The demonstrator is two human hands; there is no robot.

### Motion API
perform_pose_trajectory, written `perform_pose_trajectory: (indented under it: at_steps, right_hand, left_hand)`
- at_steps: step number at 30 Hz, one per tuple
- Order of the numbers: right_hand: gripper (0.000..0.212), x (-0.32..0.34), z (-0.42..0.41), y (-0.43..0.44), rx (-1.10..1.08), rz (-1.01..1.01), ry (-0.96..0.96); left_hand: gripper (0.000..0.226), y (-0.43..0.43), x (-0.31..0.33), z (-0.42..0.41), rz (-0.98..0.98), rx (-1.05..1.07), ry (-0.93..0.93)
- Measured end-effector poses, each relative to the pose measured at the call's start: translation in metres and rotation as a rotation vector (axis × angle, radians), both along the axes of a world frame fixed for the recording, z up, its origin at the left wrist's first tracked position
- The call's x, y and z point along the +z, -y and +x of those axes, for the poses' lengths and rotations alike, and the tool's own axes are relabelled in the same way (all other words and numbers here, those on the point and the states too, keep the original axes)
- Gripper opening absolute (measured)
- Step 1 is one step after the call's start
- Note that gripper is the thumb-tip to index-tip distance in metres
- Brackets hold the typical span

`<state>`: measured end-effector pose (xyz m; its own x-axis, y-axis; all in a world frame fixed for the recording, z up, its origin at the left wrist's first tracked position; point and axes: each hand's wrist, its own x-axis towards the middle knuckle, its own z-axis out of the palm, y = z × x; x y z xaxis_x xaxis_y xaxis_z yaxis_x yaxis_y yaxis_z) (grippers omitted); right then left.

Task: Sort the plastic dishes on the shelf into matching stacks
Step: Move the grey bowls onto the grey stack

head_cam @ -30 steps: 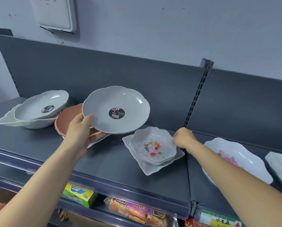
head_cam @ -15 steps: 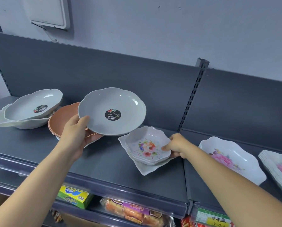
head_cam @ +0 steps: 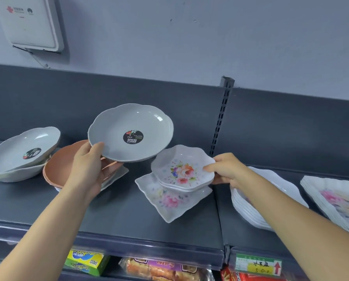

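We take the slotted upright (head_cam: pixel 220 122) at the back of the dark shelf (head_cam: pixel 118 209) as our marker. Left of it, the left hand (head_cam: pixel 88 169) holds a grey dish (head_cam: pixel 149 122) raised off the shelf and tilted toward us, thumb on the inner rim and fingers curled beneath. The dish is smooth, glossy plastic, round with a softly lobed edge and a round black sticker (head_cam: pixel 133 137) in its well. Just left of the upright's foot, the right hand (head_cam: pixel 228 171) pinches the right edge of a small floral bowl (head_cam: pixel 181 169), thumb on the wavy rim, fingers under. This bowl is white, scalloped and flower-printed, nested in others like it over a square floral plate (head_cam: pixel 169 201); we cannot tell whether it is lifted clear. Further left, behind the left hand, sit terracotta bowls (head_cam: pixel 56 169), and beyond them a second grey lobed dish (head_cam: pixel 23 147) leans on a paler dish (head_cam: pixel 13 175). Right of the upright lie a stack of white scalloped plates (head_cam: pixel 242 207) and, further right, a stack of square flowered plates (head_cam: pixel 335 201).
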<state>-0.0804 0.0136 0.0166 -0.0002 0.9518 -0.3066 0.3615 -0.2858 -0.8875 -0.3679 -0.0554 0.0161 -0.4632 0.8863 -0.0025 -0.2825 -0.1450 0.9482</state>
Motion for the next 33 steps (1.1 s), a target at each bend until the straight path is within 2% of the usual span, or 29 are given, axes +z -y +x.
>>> perform_pose_trajectory:
  at_steps: [9,16,24,27,30,33]
  right_hand:
    - [0.02,0.039,0.101,0.033,-0.098,0.114,0.012]
    - [0.023,0.025,0.176,0.045,-0.113,0.101,0.024]
    - [0.021,0.003,0.21,0.043,-0.024,0.114,0.067]
    - [0.01,0.001,0.211,0.038,-0.002,0.153,0.14]
    - [0.025,-0.002,0.212,0.033,0.011,0.213,0.261]
    - [0.019,-0.008,0.213,0.03,0.055,0.239,0.324]
  left_hand:
    - [0.02,-0.011,0.023,0.081,0.071,-0.076,0.021]
    - [0.023,0.0,0.021,0.151,0.029,-0.126,-0.042]
    - [0.019,0.027,0.01,0.197,-0.003,-0.056,-0.056]
    - [0.019,0.039,0.008,0.208,0.003,-0.014,-0.045]
    - [0.018,0.051,0.007,0.221,0.017,0.021,-0.03]
    - [0.02,0.059,0.006,0.229,0.019,0.045,-0.044]
